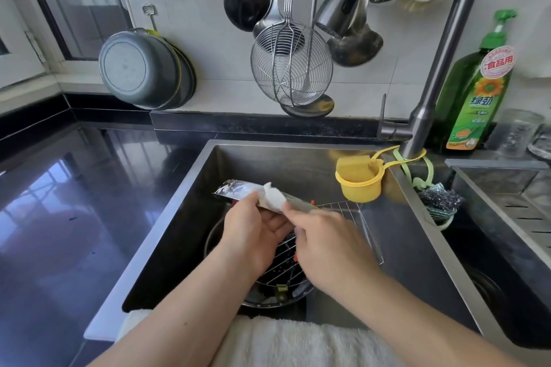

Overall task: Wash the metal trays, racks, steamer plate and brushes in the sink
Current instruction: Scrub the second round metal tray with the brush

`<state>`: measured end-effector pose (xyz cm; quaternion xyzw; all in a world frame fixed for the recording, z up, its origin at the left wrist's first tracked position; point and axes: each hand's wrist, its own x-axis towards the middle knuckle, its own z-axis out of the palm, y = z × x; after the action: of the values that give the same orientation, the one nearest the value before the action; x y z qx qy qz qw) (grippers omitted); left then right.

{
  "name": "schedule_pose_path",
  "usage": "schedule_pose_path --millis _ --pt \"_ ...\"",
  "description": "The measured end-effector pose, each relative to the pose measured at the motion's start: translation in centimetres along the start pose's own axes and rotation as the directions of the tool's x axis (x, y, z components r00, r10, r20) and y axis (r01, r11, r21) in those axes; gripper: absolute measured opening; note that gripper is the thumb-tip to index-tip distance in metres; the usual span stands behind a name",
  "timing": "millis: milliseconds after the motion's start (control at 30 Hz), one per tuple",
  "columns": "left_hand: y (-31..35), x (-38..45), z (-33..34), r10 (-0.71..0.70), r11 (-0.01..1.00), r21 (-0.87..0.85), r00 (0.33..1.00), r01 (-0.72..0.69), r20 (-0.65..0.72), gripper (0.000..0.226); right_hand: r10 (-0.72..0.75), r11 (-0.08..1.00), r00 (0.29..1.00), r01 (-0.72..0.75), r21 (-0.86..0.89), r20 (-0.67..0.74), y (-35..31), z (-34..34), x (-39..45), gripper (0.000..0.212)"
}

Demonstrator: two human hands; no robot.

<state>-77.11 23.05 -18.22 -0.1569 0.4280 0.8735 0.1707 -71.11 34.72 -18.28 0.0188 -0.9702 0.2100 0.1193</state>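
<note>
Lying along the near rim of the sink (167,217) is a white towel (298,343), with both bare forearms reaching over it. The left hand (253,235) holds a metal tray (238,189) tilted above the basin, thumb on its near edge and fingers curled under it. The right hand (325,244) has its fingers bent round a white soapy cloth (275,198) and presses it on the tray's surface. Below the hands, on the sink floor, a wire rack (351,211) lies over a round steamer plate (268,298); something red shows beneath the tray, too hidden to name. A yellow cup (360,185) hangs at the far right corner of the basin, and just beside it a steel scourer (441,198). The tap (432,92) rises behind, next to a green bottle (474,98) of dish soap on the black worktop (59,202). On the wall hang a grey pan (140,68), a wire skimmer (290,65) and ladles.
</note>
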Motion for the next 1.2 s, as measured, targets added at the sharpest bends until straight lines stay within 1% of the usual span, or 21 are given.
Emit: schedule_pose_path --millis 67,100,133,167,233,267,300,400,433,500,533,600,667,733,800,867,933,967,1033,1133,1200 --pt "0.2 0.2 -0.4 -0.016 1.000 0.012 1.000 0.016 0.025 0.046 0.104 0.992 0.994 -0.106 -0.073 -0.019 1.3 -0.5 0.6 0.054" --pt "0.2 0.2 -0.4 -0.022 1.000 0.015 0.999 0.021 0.025 0.050 0.136 0.985 0.991 -0.137 -0.105 -0.018 1.8 -0.7 0.7 0.055" --pt "0.2 0.1 -0.4 -0.025 1.000 0.017 0.999 0.025 0.024 0.053 0.134 0.985 0.991 -0.134 -0.110 -0.009 1.8 -0.7 0.6 0.056" --pt "0.1 0.1 -0.3 -0.025 0.999 0.022 0.999 0.025 0.020 0.055 0.094 0.993 0.996 -0.093 -0.077 0.008 1.3 -0.5 0.4 0.056" --pt "0.0 -0.2 0.0 -0.020 0.999 0.029 1.000 0.020 0.012 0.058 -0.033 0.998 0.998 0.031 0.046 0.055 -0.2 0.2 -0.2 0.055" --pt "0.0 -0.4 0.0 -0.023 0.999 0.028 1.000 0.022 0.009 0.059 -0.062 0.996 0.997 0.059 0.062 0.050 -0.4 0.4 -0.2 0.055" --pt "0.1 -0.4 -0.1 -0.028 0.999 0.027 1.000 0.028 0.010 0.060 -0.049 0.998 0.998 0.048 0.044 0.030 -0.1 0.3 0.1 0.055" --pt "0.2 -0.5 -0.3 -0.038 0.999 0.012 0.999 0.037 0.017 0.062 0.049 0.997 0.999 -0.050 -0.066 -0.011 1.4 -0.4 0.8 0.056" --pt "0.2 -0.4 -0.2 -0.038 0.999 0.009 0.999 0.037 0.013 0.063 0.035 0.998 0.999 -0.034 -0.061 0.002 1.4 -0.5 0.6 0.055" --pt "0.2 -0.3 -0.1 -0.043 0.999 0.013 0.999 0.043 0.015 0.067 -0.049 0.999 0.997 0.049 0.011 0.055 0.4 -0.3 -0.1 0.054" --pt "0.1 -0.2 0.0 -0.052 0.999 0.014 0.998 0.052 0.021 0.069 -0.078 0.997 0.995 0.077 0.016 0.062 -0.1 -0.1 -0.2 0.053" --pt "0.2 -0.4 -0.1 -0.055 0.998 0.014 0.998 0.055 0.036 0.069 -0.057 0.998 0.998 0.058 -0.035 0.028 0.6 -0.2 0.6 0.053" --pt "0.3 -0.6 -0.2 -0.037 0.999 0.021 0.998 0.036 0.044 0.065 0.006 0.999 0.999 -0.004 -0.042 0.036 2.3 -1.0 1.7 0.052" --pt "0.6 -0.6 -0.2 0.026 0.999 0.034 1.000 -0.026 0.010 0.050 -0.010 1.000 0.985 0.010 0.002 0.174 4.2 -2.2 2.1 0.052" --pt "0.8 -0.4 0.0 0.093 0.994 0.059 0.995 -0.091 -0.024 0.032 -0.030 0.999 0.953 0.020 0.035 0.303 5.8 -3.5 1.9 0.052" --pt "0.7 -0.4 0.3 0.113 0.986 0.127 0.994 -0.112 -0.005 0.028 -0.033 0.999 0.948 0.027 0.025 0.316 6.3 -4.2 1.6 0.051" --pt "0.3 -0.6 0.6 0.115 0.969 0.217 0.993 -0.120 0.036 0.031 -0.074 0.996 0.961 0.086 -0.034 0.265 4.8 -4.1 2.0 0.051" --pt "0.1 -0.6 0.6 0.122 0.959 0.252 0.991 -0.131 0.054 0.032 -0.121 0.988 0.965 0.141 -0.071 0.234 3.4 -3.8 2.5 0.053" --pt "-0.1 -0.6 0.3 0.143 0.945 0.286 0.987 -0.159 0.076 0.030 -0.204 0.959 0.954 0.240 -0.152 0.219 0.4 -3.2 4.2 0.056" --pt "0.2 -0.7 -0.2 0.164 0.938 0.289 0.980 -0.191 0.114 0.028 -0.201 0.932 0.930 0.278 -0.232 0.307 -3.1 -3.2 8.2 0.053" --pt "0.4 -1.1 -0.3 0.161 0.941 0.277 0.977 -0.195 0.141 0.027 -0.183 0.915 0.908 0.297 -0.272 0.377 -4.6 -3.7 9.2 0.049"
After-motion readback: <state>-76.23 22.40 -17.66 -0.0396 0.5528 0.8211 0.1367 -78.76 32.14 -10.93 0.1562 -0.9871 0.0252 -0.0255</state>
